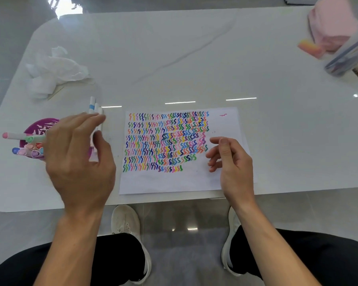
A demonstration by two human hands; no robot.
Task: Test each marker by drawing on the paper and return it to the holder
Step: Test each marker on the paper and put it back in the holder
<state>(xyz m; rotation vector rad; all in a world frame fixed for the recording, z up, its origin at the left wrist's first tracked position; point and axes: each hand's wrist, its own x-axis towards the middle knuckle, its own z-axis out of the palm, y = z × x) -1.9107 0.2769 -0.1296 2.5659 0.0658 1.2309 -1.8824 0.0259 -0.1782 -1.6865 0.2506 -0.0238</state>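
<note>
I am holding my left hand [79, 157] over the round purple plastic holder [40, 124], fingers loosely spread and gripping nothing, probably to choose among the capped pastel markers [31, 152] poking out past my knuckles. A few white blue-banded markers [93, 105] are lying just beyond my fingertips. My right hand [235, 162] is hovering, fingers loosely curled and empty, over the squiggle-covered white paper sheet [174, 182], likely awaiting a marker.

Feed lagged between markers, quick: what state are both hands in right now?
Left hand: open, fingers spread over the marker holder, gripping nothing.
Right hand: open, fingers loosely curled, empty, over the paper.
</note>
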